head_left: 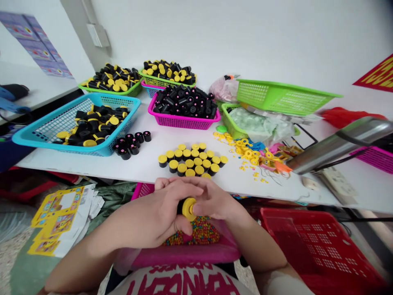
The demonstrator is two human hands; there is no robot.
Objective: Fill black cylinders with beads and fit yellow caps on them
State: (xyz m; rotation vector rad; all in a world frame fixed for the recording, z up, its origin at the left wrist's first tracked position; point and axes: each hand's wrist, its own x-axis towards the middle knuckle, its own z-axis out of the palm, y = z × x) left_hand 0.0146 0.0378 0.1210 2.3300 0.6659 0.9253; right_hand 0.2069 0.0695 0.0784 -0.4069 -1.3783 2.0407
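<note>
My left hand (162, 215) is closed round a small black tube with a yellow cap (188, 207), held just below the table's front edge. My right hand (215, 200) pinches the yellow cap from the right side. Both hands hover over a pink tray (184, 254) on my lap that holds many small coloured beads (199, 233). On the white table (147, 164) just beyond my hands stands a cluster of several capped black tubes with yellow lids (192, 159). A smaller group of uncapped black tubes (132, 143) stands to its left.
Baskets line the table: a blue one (46, 131) and two green ones (107, 88) with capped tubes, a pink one (184, 121) with black tubes, a tilted empty green one (282, 96). Loose yellow rings (245, 149) lie right. A red crate (307, 241) sits below right.
</note>
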